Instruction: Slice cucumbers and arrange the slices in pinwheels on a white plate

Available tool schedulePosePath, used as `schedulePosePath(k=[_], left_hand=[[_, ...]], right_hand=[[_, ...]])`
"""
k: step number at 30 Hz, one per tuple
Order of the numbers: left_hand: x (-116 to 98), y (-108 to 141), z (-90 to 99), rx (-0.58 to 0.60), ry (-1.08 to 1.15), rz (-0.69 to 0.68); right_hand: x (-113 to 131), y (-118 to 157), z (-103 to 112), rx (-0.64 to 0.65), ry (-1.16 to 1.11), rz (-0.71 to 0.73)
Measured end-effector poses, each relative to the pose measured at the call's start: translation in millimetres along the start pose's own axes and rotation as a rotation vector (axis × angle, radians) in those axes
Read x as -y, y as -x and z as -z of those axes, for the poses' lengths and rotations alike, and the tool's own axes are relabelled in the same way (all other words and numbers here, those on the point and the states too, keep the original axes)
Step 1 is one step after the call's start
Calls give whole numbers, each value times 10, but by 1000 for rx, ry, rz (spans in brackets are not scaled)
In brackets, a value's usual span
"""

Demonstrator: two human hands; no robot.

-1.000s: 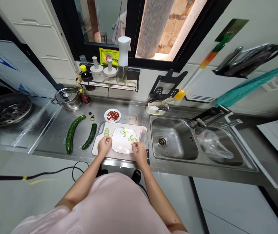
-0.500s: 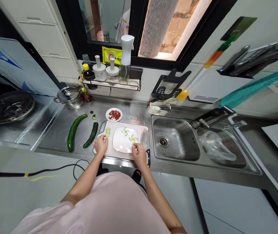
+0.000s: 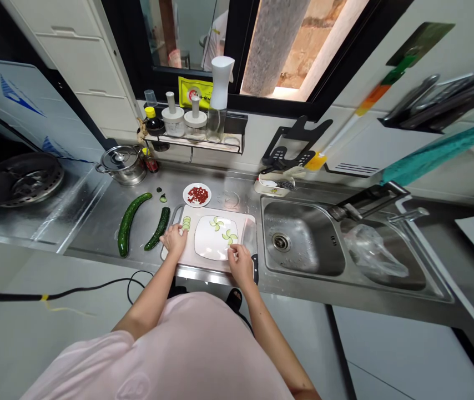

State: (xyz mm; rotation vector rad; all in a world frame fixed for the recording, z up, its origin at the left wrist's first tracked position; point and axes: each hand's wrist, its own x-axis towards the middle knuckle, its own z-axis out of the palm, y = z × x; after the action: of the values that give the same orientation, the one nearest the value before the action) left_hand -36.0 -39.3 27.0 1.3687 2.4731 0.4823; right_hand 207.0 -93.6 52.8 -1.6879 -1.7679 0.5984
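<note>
green cucumber slices are lying in a short overlapping row on a pale cutting board, just beside a white square plate that is carrying two small fans of thin slices. the left hand is resting at the near left of the board, with its loosely curved fingers reaching the edge of the row; i cannot tell whether they are gripping a slice. the right hand is hovering at the lower right corner of the plate, its fingers drawn together in a pinch close to the lower fan, and whether a slice is caught between them is too small to tell. the step in hand looks like placing slices on the plate one at a time, and the next move seems to call for a light pinch that keeps a thin slice whole. a knife is lying along the right edge of the board. on the steel worktop, a long cucumber and a shorter cucumber are lying to the left, and a small plate of red bits is sitting behind the board.
</note>
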Motion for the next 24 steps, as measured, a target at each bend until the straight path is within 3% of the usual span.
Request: schedulePosePath(k=[9,11,14,18,24], left_hand=[[20,-7,-4,-4,172,57],[34,-26,4,9,309,95],[-10,-53,57,57,684,121],[-250,4,311,215,1133,60],[-726,262,933,440,1239,-114]], right_hand=[[-9,14,7,-11,-1,0],[-8,8,11,-11,-9,2],[26,-35,27,-17,-37,16],[187,-182,85,-43,-111,61],[650,-473,307,-81,-295,134]])
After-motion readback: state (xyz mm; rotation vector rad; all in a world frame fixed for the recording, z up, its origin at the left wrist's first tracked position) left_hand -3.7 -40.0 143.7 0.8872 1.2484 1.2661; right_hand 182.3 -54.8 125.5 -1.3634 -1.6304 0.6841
